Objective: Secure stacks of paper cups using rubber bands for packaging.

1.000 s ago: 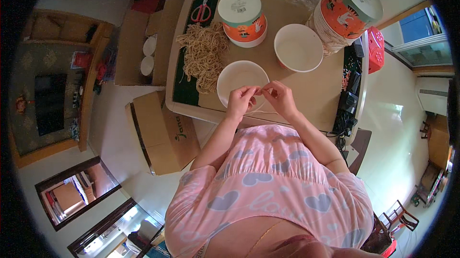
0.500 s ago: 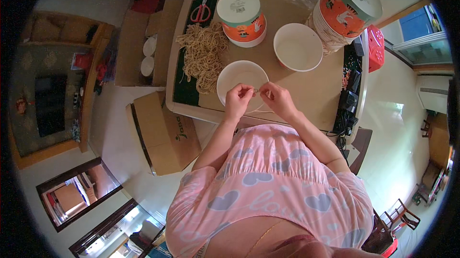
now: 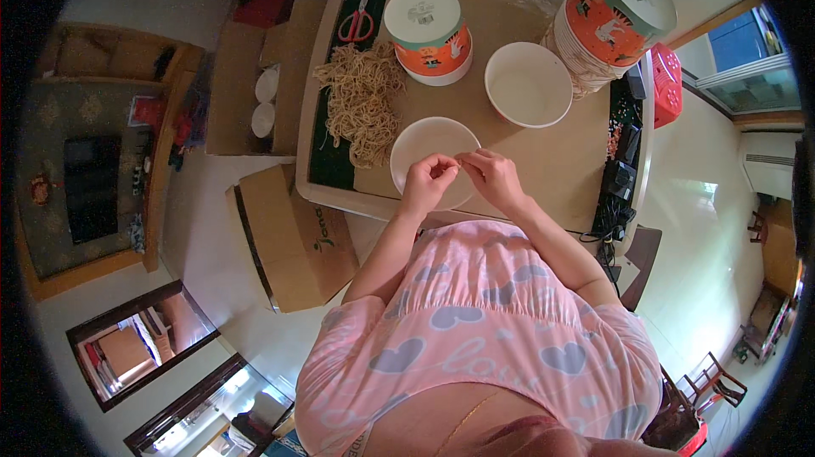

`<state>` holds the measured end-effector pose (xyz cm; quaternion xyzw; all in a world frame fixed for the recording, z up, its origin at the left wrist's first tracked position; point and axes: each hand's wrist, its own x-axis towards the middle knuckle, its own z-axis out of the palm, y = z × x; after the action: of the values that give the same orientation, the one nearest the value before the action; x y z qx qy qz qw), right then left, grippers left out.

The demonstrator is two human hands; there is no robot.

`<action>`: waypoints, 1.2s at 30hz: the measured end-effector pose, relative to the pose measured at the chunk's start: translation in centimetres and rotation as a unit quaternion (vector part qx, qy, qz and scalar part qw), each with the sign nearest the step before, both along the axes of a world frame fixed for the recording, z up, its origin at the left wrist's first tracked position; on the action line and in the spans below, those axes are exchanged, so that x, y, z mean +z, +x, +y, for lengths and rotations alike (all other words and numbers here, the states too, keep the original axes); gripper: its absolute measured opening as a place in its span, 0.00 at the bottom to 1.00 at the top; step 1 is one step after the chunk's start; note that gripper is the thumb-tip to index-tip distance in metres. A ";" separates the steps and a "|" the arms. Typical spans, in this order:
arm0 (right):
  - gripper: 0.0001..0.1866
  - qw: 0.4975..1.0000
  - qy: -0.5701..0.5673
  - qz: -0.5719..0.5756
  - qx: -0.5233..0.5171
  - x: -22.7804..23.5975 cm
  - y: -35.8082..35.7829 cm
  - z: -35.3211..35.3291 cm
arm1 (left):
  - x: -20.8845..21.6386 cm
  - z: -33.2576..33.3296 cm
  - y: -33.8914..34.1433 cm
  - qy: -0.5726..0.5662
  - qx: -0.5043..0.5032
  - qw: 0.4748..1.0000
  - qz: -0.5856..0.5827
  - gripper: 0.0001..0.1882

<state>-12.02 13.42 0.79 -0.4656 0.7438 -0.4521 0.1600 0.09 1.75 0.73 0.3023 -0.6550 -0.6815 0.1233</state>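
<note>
My left hand (image 3: 429, 181) and my right hand (image 3: 492, 177) meet over the near right part of a white paper bucket (image 3: 418, 136). Both are closed in a pinch, fingertips almost touching. Between them shows a tiny tan bit of what looks like cord; most of it is hidden by the fingers. The bucket stands upright with its mouth up, at the table's near edge. Left of it lies a tangled heap of tan cord (image 3: 361, 105). A second open bucket (image 3: 528, 85) stands to the right, and an orange patterned bucket (image 3: 431, 51) sits upside down behind.
Red-handled scissors (image 3: 356, 26) lie at the far left. A tall stack of upside-down orange buckets (image 3: 607, 24) stands at the far right. Black adapters and cables (image 3: 618, 179) line the right edge. Cardboard boxes (image 3: 293, 241) are on the floor to the left.
The near bucket has shifted slightly right and toward me. My hands have moved a little right and closer together. A strand of cord seen below them earlier no longer shows.
</note>
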 end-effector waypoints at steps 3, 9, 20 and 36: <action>0.08 1.000 0.008 0.007 0.006 -0.4 0.1 0.1 | 0.7 0.1 0.0 -0.002 -0.017 0.999 0.047 0.03; 0.08 1.000 -0.004 0.010 0.023 0.2 -0.3 0.1 | 1.5 -0.5 1.0 0.196 0.007 0.980 0.033 0.02; 0.07 0.991 0.006 -0.128 0.045 4.4 -0.8 0.2 | 3.4 0.3 0.2 0.160 0.041 0.986 0.000 0.03; 0.11 0.993 0.001 -0.117 0.026 4.4 -0.5 1.5 | 5.6 0.7 0.3 0.097 -0.002 0.995 -0.036 0.06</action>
<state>-12.57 14.93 5.14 -0.4283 0.7080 -0.4984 0.2585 0.36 2.41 6.28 0.3361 -0.5904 -0.7306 0.0681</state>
